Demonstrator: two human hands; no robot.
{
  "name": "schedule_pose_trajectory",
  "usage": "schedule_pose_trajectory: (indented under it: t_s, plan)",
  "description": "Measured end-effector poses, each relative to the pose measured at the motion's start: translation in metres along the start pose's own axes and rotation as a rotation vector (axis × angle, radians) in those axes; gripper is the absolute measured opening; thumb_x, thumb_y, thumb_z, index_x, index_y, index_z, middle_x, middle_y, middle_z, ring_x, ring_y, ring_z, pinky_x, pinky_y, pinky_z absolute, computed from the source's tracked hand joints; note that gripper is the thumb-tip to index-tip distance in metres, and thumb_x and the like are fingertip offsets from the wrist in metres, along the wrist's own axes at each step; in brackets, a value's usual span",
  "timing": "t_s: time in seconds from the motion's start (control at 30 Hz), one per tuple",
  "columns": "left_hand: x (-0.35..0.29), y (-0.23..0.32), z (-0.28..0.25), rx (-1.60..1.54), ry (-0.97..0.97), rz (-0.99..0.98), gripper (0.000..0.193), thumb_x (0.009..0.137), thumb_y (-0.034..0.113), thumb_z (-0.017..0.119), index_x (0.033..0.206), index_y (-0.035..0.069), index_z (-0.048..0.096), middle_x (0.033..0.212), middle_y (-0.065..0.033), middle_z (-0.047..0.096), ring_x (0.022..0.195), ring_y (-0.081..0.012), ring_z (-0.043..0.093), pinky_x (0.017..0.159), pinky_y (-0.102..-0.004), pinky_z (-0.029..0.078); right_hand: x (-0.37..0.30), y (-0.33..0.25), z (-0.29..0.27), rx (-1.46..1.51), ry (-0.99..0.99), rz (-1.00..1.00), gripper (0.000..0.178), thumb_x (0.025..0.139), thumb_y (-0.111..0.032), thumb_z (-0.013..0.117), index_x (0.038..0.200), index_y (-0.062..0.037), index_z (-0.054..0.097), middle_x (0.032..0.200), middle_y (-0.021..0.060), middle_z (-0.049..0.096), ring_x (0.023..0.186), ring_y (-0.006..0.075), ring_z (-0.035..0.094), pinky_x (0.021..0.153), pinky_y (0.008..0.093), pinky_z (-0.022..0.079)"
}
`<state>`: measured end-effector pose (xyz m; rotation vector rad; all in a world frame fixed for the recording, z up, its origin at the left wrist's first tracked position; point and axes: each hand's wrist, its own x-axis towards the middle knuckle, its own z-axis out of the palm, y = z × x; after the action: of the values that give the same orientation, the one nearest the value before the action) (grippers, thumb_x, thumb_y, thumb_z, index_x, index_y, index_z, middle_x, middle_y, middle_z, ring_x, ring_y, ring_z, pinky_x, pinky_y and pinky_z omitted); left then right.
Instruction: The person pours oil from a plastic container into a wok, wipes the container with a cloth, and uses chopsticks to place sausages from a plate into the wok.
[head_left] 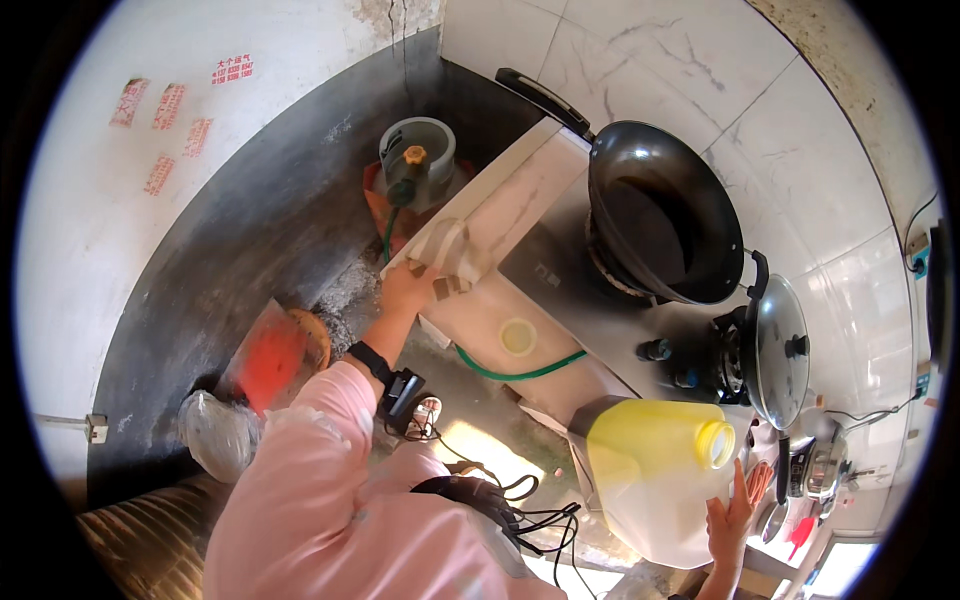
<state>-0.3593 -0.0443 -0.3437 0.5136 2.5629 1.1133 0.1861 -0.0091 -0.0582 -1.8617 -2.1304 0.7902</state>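
Observation:
My left hand (405, 288) is at the near left end of the tiled counter (520, 190), its fingers closed on a pale, striped cloth (452, 252) that lies over the surface and is slightly blurred. At the lower right, my right hand (730, 520) has its index finger stretched along the side of a big translucent plastic jug (640, 470). Yellow liquid shows inside the jug, and its yellow-ringed mouth has no cap on. A pale yellow round disc (518, 336) lies on the counter between my hands.
A black wok (665, 215) sits on the gas stove (570, 270), a glass lid (780, 350) beside it. Below the counter's left edge stands a grey gas cylinder (418, 150). A green hose (520, 375) crosses the counter. Plastic bags (222, 435) lie at the left.

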Motion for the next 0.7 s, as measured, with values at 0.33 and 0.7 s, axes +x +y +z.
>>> schedule_pose_trajectory:
  t_s: [0.33,0.7]
  plan:
    - [0.020,0.043,0.013,0.148,-0.092,-0.039,0.050,0.062,0.041,0.071,0.090,0.000,0.063,0.083,-0.0151,0.066,0.080,-0.0275,0.064,0.075,-0.0386,0.047,-0.001,0.004,-0.002,-0.080,0.000,-0.030,0.067,0.072,-0.012,0.059,0.135,-0.0036,0.037,0.048,0.0037,0.047,0.042,0.0072,0.042,0.045,0.0237,0.038]
    - [-0.149,0.127,-0.075,-0.286,-0.474,0.447,0.037,0.070,0.024,0.072,0.095,-0.001,0.061,0.078,-0.0124,0.065,0.070,-0.0189,0.064,0.063,-0.0306,0.049,0.001,-0.017,-0.005,-0.078,-0.025,-0.088,0.062,0.077,-0.009,0.062,0.134,-0.0056,0.038,0.063,0.0123,0.062,0.057,0.0151,0.062,0.058,0.0274,0.049]
